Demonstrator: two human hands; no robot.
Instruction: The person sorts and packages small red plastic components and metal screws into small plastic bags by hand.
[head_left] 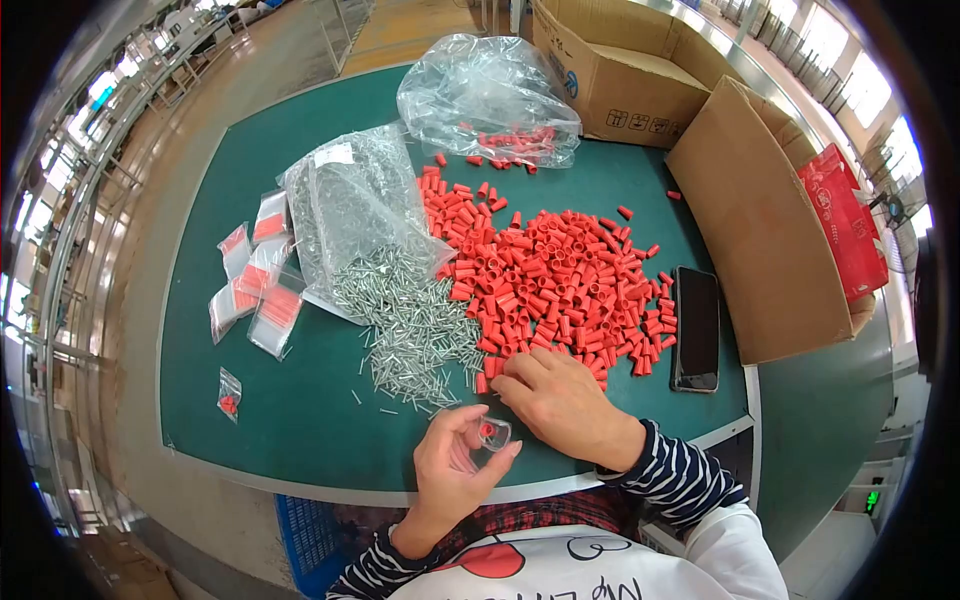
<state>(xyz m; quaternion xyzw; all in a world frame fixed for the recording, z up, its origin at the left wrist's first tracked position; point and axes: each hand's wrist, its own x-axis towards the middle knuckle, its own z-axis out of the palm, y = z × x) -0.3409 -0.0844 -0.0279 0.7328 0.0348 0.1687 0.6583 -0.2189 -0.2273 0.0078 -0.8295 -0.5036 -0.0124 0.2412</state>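
Note:
My left hand (455,458) pinches a small clear plastic bag (496,433) at the table's front edge; a red piece shows inside it. My right hand (565,405) is at the near edge of a big heap of red twist-on wire connectors (560,270). Its fingers are curled down against the heap, and the fingertips are partly hidden, so what they hold does not show. Left of the connectors spreads a heap of small silver screws or nails (410,330), partly inside a large clear bag (350,195).
Several small filled packets (275,315) lie at the left, with a small bag of red pieces (229,395) nearer. A phone (696,330) lies right of the heap. Behind are a large clear bag (480,90) and cardboard boxes (740,220). A blue crate (310,545) stands below the table.

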